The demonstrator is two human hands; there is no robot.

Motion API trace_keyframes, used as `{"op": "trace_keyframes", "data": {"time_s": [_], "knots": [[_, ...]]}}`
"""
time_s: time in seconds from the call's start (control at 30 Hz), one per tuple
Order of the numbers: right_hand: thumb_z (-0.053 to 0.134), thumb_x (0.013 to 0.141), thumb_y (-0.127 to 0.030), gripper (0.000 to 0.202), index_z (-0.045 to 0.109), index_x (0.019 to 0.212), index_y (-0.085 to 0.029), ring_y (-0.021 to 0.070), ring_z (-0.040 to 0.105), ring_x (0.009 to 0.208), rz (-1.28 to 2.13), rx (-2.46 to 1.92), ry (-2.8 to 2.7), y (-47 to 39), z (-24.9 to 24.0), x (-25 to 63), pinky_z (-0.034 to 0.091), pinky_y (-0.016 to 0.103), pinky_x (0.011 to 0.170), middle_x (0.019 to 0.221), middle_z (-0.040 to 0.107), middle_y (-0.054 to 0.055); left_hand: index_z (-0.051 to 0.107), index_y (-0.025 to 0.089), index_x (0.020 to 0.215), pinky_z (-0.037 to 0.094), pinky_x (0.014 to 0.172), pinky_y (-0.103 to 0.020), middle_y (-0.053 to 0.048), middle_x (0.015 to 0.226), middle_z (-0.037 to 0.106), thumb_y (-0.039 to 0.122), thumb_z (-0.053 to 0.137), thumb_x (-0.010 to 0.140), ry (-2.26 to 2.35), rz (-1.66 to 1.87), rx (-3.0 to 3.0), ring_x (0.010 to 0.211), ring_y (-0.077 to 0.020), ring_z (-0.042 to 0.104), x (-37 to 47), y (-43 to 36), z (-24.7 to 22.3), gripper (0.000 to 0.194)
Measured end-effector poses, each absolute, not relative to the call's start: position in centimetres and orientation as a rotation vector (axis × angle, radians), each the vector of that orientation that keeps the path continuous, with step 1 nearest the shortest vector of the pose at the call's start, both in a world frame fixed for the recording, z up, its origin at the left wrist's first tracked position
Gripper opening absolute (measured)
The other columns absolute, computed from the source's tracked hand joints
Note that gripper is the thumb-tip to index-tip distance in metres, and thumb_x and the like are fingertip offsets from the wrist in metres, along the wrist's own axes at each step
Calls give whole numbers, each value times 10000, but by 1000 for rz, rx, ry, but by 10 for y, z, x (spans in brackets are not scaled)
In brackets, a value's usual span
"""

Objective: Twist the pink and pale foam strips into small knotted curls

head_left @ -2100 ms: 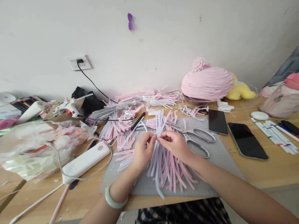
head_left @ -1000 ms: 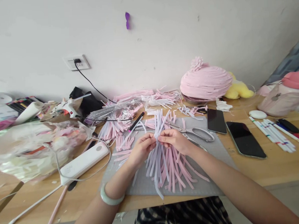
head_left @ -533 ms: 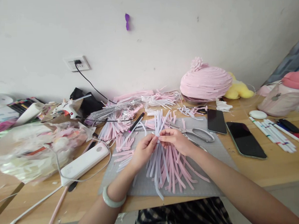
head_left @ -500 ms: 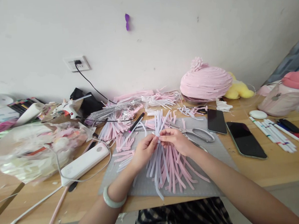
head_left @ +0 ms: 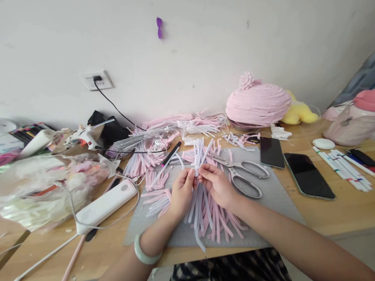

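My left hand point(head_left: 183, 190) and my right hand point(head_left: 217, 184) meet over the grey cutting mat point(head_left: 269, 213). Thumb and fingertips of each are pinched on a pale lavender pipe cleaner point(head_left: 196, 170), whose ends are hidden by the fingers. Beneath them spread many cut pipe cleaners, with pink ones point(head_left: 217, 225) fanned toward me and pale lavender ones point(head_left: 196, 219) among them. Just right of my right hand lie metal scissors point(head_left: 239, 166), their blades pointing left. Short pink and lavender pieces point(head_left: 157, 198) rest beside my left hand.
A white power strip point(head_left: 106, 205) with a cable and a clear plastic bag point(head_left: 48, 194) lie left. Behind are a glue gun point(head_left: 88, 137), a black pen point(head_left: 172, 154) and a pink fuzzy dome point(head_left: 257, 105). Two phones point(head_left: 309, 176) and several markers point(head_left: 346, 170) lie right.
My right hand has shifted down and its fingers have drawn in beside the left fingertips, baring more of the scissors. My left wrist has moved slightly right.
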State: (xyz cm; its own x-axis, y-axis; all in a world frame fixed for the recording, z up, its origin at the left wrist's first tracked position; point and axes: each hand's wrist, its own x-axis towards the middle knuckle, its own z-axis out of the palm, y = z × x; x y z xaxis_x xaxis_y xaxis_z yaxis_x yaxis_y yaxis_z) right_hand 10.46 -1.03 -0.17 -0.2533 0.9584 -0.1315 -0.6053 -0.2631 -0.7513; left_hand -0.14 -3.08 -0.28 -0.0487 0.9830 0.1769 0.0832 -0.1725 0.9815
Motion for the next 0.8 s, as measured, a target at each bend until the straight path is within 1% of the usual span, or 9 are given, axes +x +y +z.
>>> {"op": "trace_keyframes", "data": {"time_s": [0.07,0.13,0.2,0.27,0.33,0.5,0.6,0.7,0.8], "knots": [[683,601,-320,207,599,717,-171,98,497,568,1668,-768,-819,-3,-4,110,438,249,579,662,554,-6,438,179,611,328,541,-226,45,507,403,402,412,818,1225,1319,1356,497,-95,369,-3,-28,-1,305],[621,675,-344,207,626,819,-195,113,511,612,1480,-811,-1070,5,-4,117,441,267,593,802,585,27,430,178,605,320,529,-223,47,506,404,418,424,807,1192,1310,1318,487,-89,357,-4,-27,0,314],[602,711,-294,203,641,900,-231,138,532,717,1224,-812,-1431,11,-5,124,441,286,659,970,584,47,434,177,614,314,515,-220,45,519,409,439,439,791,1133,1311,1276,487,-86,359,-5,-27,-1,316],[580,741,-250,206,645,936,-251,169,539,864,1032,-767,-1691,13,-5,129,431,309,749,1061,572,52,456,174,641,316,505,-221,39,541,420,456,453,776,1074,1313,1254,497,-88,376,-6,-27,-2,312],[526,787,-233,188,650,928,-246,183,539,936,928,-725,-1811,14,-6,131,416,331,812,1038,594,58,483,169,667,325,505,-224,31,557,436,456,459,771,1051,1293,1276,507,-92,396,-8,-27,-4,306],[414,844,-168,255,650,919,-227,180,565,882,714,-684,-1969,16,-9,133,413,350,819,937,642,64,507,166,676,360,523,-237,24,547,481,436,438,789,1040,1298,1273,505,-99,448,-13,-25,0,301],[406,844,-149,266,653,917,-216,189,547,857,580,-683,-2026,19,-10,136,405,360,801,911,647,71,526,165,777,395,560,-241,34,560,531,385,545,734,977,1276,1199,516,-100,503,-14,-24,7,225],[416,835,-140,273,666,905,-225,196,514,800,527,-696,-2096,22,-10,140,402,357,752,854,647,66,556,148,806,427,600,-249,19,629,591,308,656,648,949,1199,1142,538,-99,547,-13,-25,13,247],[440,826,-135,267,679,888,-236,194,491,766,578,-667,-2135,24,-10,141,400,342,716,778,646,54,580,133,801,445,593,-242,-5,688,629,284,691,614,906,1152,1010,537,-93,566,-12,-24,14,265]]}}
